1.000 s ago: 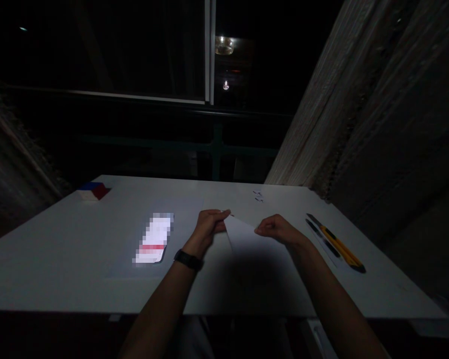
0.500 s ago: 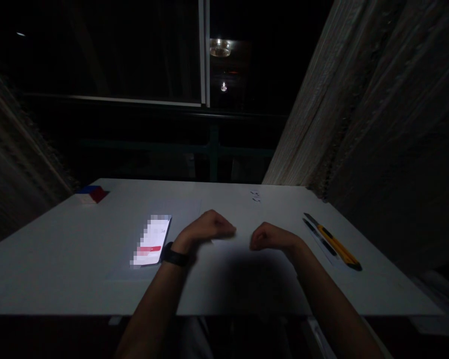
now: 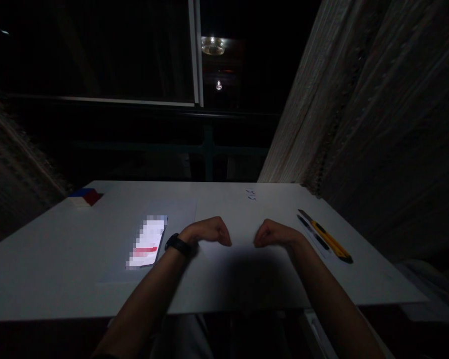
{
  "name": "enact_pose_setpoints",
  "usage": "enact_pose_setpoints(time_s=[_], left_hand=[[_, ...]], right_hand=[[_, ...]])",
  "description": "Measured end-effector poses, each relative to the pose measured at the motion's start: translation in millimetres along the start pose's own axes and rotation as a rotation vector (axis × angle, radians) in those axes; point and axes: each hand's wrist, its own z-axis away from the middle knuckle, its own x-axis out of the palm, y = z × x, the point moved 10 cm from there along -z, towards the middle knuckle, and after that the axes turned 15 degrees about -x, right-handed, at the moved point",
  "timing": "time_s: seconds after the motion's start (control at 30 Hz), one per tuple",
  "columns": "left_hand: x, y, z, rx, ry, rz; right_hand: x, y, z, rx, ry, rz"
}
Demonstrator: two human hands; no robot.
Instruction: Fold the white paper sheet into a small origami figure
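Paper (image 3: 221, 253) fades into shadow, left hand (image 3: 211, 230) and right hand (image 3: 275, 233) curled at its far edge, whether pinching I can't tell.

- 12 o'clock: a gap between bare left hand (image 3: 210, 230) and bare right hand (image 3: 274, 233), over the flat white counter (image 3: 60, 264).
- 9 o'clock: lit rectangular phone (image 3: 148, 237) blocks.
- 3 o'clock: slim dark pen (image 3: 314, 233), then long yellow-and-black cutter (image 3: 327, 238), obstruct.
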Motion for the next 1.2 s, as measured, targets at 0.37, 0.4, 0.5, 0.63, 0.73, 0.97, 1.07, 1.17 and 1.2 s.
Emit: enact_pose_setpoints(time_s=[0.37, 0.4, 0.5, 0.63, 0.73, 0.97, 1.07, 1.17, 1.2], left_hand=[[-0.4, -2, -4, 0.012, 0.041, 0.046], [0.5, -2, -5, 0.008, 0.041, 0.058], [1.5, 1, -6, -0.007, 0.054, 0.084], [-2.1, 4, 3, 0.002, 0.082, 0.091], [-6.2, -1, 12, 0.006, 0.085, 0.111], [-6.2, -27, 32, -0.052, 0.002, 0.296], [-6.5, -30, 45, -0.066, -0.071, 0.292], [-18.6, -28, 56, -0.077, -0.042, 0.284], [-29.2, -23, 59, -0.051, 0.048, 0.296]], right_hand=[[-26, -20, 4, -0.092, 0.145, 0.096], [-19, -24, -3, -0.099, 0.109, 0.156], [3, -27, -22, -0.069, -0.011, 0.331], [7, -20, -28, -0.013, -0.028, 0.376], [2, -18, -23, -0.016, -0.034, 0.344], [-11, -13, -4, 0.016, -0.039, 0.306], [-16, -13, 6, 0.026, -0.061, 0.302], [-23, -10, 13, 0.036, -0.051, 0.338], [-24, -9, 14, 0.04, -0.045, 0.338]])
